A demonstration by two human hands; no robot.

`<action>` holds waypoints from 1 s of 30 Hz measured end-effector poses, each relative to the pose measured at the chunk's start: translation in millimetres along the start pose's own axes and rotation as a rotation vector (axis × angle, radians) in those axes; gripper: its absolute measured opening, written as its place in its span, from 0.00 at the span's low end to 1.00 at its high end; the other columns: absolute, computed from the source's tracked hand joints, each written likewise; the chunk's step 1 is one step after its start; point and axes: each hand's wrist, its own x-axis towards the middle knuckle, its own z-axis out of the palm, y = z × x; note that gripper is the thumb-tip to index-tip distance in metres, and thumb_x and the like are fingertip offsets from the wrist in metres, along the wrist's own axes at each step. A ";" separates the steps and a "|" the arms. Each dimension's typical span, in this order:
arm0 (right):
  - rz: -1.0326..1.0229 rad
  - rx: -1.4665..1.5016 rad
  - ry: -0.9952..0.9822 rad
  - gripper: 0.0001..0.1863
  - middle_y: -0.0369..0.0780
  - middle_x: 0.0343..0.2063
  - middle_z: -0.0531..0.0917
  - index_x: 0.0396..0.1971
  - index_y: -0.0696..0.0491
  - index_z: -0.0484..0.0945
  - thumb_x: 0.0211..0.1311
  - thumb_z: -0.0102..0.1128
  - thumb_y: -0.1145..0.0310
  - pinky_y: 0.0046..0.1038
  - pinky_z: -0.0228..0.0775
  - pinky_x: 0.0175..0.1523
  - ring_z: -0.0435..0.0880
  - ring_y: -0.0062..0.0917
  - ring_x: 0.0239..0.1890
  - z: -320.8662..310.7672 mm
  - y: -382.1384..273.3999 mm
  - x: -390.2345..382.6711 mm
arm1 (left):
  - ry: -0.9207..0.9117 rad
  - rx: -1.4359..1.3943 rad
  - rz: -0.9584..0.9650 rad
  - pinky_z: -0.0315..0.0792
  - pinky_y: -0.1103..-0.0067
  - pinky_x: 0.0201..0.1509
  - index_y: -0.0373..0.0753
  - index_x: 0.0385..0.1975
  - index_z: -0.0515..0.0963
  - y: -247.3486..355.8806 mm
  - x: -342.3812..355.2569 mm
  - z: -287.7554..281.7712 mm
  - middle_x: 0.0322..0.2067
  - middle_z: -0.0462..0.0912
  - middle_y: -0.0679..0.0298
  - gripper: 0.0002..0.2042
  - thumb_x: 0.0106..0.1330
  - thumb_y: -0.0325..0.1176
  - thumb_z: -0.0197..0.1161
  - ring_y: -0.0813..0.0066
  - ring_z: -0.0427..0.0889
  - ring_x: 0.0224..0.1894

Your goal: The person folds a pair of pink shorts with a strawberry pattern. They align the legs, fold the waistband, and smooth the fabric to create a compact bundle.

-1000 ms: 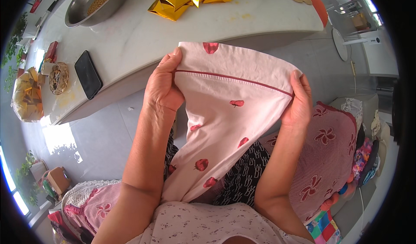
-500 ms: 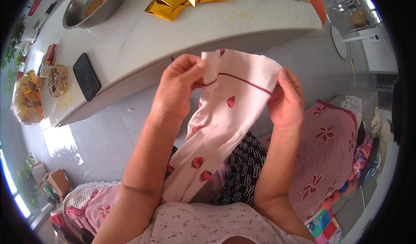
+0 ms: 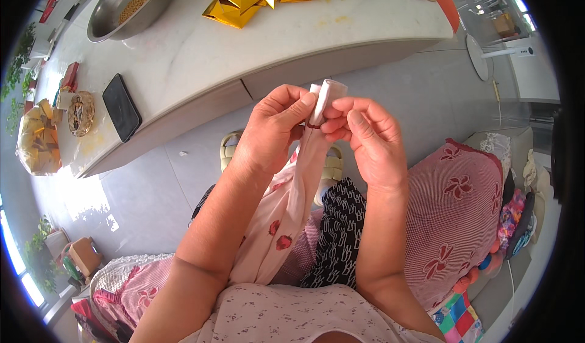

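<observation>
A pale pink garment with a red strawberry print [image 3: 292, 190] runs from my lap up between my forearms. It narrows to a cuff with dark red piping, bunched into a fold; whether this is a sleeve or a trouser leg I cannot tell. My left hand [image 3: 277, 126] pinches the folded cuff between thumb and fingers. On the cuff's other side is my right hand [image 3: 368, 135], its fingers curled with the tips against the cloth. Its thumb stands apart from those fingertips, with no cloth visibly gripped between them.
Ahead is a marble-topped table [image 3: 183, 56] bearing a black phone [image 3: 122, 107], a metal bowl [image 3: 100, 20] of beans or grains, gold folded papers [image 3: 241, 4] and a glass dish [image 3: 80, 114]. Pink patterned fabric [image 3: 457, 203] covers the seat at right. Slippers [image 3: 332, 166] show on the floor.
The cuff, stretched wide between both hands before, is now folded narrow. My right hand has moved left toward my left hand and loosened from the cuff's edge. The slippers have come into view.
</observation>
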 end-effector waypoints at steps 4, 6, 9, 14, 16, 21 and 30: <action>-0.025 -0.033 0.019 0.12 0.42 0.37 0.82 0.45 0.60 0.76 0.66 0.55 0.70 0.25 0.74 0.44 0.82 0.24 0.36 1.2 0.6 1.5 | 0.013 -0.103 0.024 0.72 0.81 0.38 0.39 0.34 0.75 -2.1 3.8 -3.5 0.29 0.79 0.68 0.08 0.67 0.37 0.59 0.81 0.76 0.31; -0.044 -0.065 0.036 0.12 0.41 0.36 0.82 0.45 0.61 0.76 0.65 0.57 0.72 0.24 0.74 0.43 0.81 0.22 0.36 2.6 1.0 1.5 | 0.020 -0.119 0.049 0.72 0.82 0.37 0.38 0.34 0.76 -0.5 3.1 -2.4 0.29 0.79 0.67 0.08 0.67 0.36 0.59 0.82 0.76 0.31; -0.073 -0.085 0.059 0.10 0.39 0.34 0.81 0.42 0.61 0.75 0.64 0.58 0.73 0.21 0.73 0.43 0.80 0.19 0.36 10.9 3.8 0.8 | 0.052 0.152 0.204 0.73 0.82 0.36 0.36 0.34 0.76 -1.5 -0.4 5.5 0.29 0.79 0.67 0.06 0.67 0.31 0.59 0.83 0.76 0.31; -0.079 -0.074 0.215 0.05 0.34 0.28 0.80 0.33 0.59 0.75 0.63 0.59 0.73 0.18 0.71 0.37 0.77 0.15 0.30 18.0 10.3 1.3 | 0.031 0.430 0.322 0.72 0.85 0.35 0.32 0.34 0.76 -7.8 -8.9 18.9 0.26 0.79 0.68 0.04 0.65 0.26 0.60 0.85 0.75 0.30; -0.079 -0.024 0.306 0.04 0.34 0.27 0.79 0.32 0.58 0.75 0.63 0.59 0.74 0.18 0.69 0.34 0.75 0.14 0.27 17.4 9.9 2.9 | 0.066 0.423 0.306 0.72 0.85 0.35 0.32 0.34 0.76 -6.1 -7.8 16.7 0.26 0.79 0.67 0.04 0.65 0.27 0.60 0.85 0.75 0.30; -0.142 -0.159 0.382 0.03 0.34 0.25 0.79 0.32 0.59 0.75 0.62 0.59 0.76 0.18 0.69 0.33 0.75 0.14 0.26 16.2 4.1 1.9 | 0.221 0.509 0.446 0.72 0.85 0.30 0.32 0.33 0.77 -2.6 -6.0 10.4 0.26 0.79 0.66 0.06 0.64 0.28 0.62 0.85 0.76 0.27; -0.148 -0.209 0.193 0.04 0.34 0.30 0.80 0.37 0.61 0.75 0.63 0.55 0.80 0.18 0.72 0.39 0.77 0.14 0.32 25.6 12.1 -0.2 | 0.116 0.366 0.335 0.73 0.86 0.35 0.30 0.35 0.75 -3.7 -13.3 24.6 0.27 0.78 0.67 0.04 0.67 0.25 0.57 0.85 0.74 0.30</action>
